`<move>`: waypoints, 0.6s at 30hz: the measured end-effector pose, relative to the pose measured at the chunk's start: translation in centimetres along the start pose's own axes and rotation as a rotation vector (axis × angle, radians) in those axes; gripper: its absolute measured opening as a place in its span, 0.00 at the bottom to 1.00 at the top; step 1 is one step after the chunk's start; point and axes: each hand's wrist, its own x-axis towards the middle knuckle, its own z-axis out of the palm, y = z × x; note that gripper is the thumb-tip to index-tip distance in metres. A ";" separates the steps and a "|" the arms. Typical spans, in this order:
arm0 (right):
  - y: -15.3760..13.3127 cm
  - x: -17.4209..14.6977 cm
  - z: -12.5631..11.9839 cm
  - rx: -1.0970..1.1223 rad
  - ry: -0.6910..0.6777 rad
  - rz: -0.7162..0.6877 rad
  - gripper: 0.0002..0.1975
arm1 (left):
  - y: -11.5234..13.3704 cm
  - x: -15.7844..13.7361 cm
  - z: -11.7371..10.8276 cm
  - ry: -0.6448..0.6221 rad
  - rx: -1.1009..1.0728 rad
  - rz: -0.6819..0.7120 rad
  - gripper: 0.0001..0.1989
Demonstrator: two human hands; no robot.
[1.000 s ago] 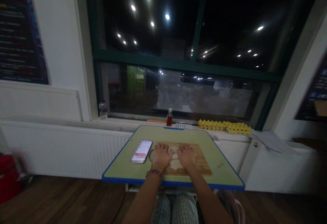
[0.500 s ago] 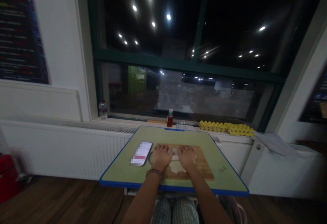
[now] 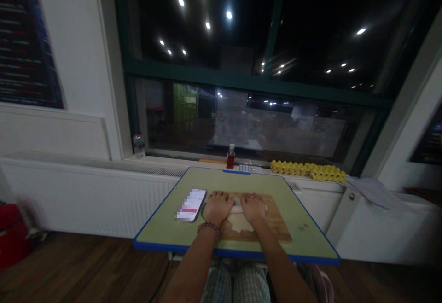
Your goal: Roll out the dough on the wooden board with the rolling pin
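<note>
A flat sheet of pale dough [image 3: 241, 224] lies on a wooden cutting board [image 3: 278, 224], its edge uneven. Across the dough runs a pale rolling pin [image 3: 236, 209], seen only in the gap between my hands; its ends are hidden under them. My left hand [image 3: 218, 207], with a beaded bracelet at the wrist, is closed over the pin's left part, fingers pointing away from me. Over its right part my right hand [image 3: 254, 207] is closed in the same way. Both palms press down from above.
A phone [image 3: 191, 205] lies left of the board on the green, blue-edged table [image 3: 162, 231]. Behind the table, a sill holds a bottle of red-brown liquid [image 3: 230, 157], yellow egg cartons [image 3: 307, 170] and a clear bottle [image 3: 138, 145]. A white radiator [image 3: 86, 197] stands below the window.
The view has shifted slightly. My hands stay on the rolling pin in nearly the same place, and slightly more of the dough sheet shows in front of it.
</note>
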 end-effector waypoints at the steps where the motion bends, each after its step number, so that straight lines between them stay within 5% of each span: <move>1: 0.0 0.0 0.0 -0.009 -0.006 -0.015 0.20 | 0.0 0.0 0.0 -0.002 -0.005 0.001 0.18; 18: 0.0 0.6 0.4 -0.012 -0.040 -0.025 0.20 | 0.0 0.4 -0.6 -0.042 0.026 0.002 0.19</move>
